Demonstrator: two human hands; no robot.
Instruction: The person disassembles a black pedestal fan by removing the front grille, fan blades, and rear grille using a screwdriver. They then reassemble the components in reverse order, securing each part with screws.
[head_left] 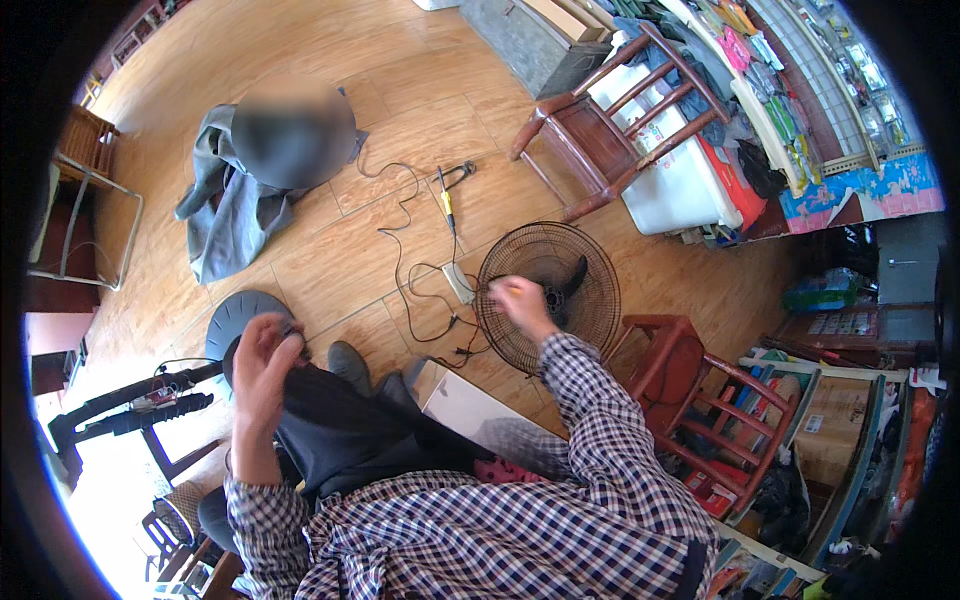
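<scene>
My left hand [262, 368] is raised over my dark-trousered leg, near a round black ribbed base [243, 308]. Its fingers curl inward around something small and dark that I cannot make out. My right hand [520, 304], blurred by motion, is closed above the left side of a black fan grille [597, 285]; a yellowish speck shows at its fingertips. Dark blades [570, 285] are visible through the wire grille. Left of it lie a white power strip [458, 283] and tangled black cords [402, 290]. A yellow-handled screwdriver [447, 203] and dark pliers [460, 173] rest farther off.
Across the floor is another person in grey clothing [230, 230]. Brown wooden chairs stand at the far right [590, 150] and near right [665, 365]. A black pole assembly [140, 405] extends at left. Goods shelves [780, 100] line the right, beside a white bin [665, 170].
</scene>
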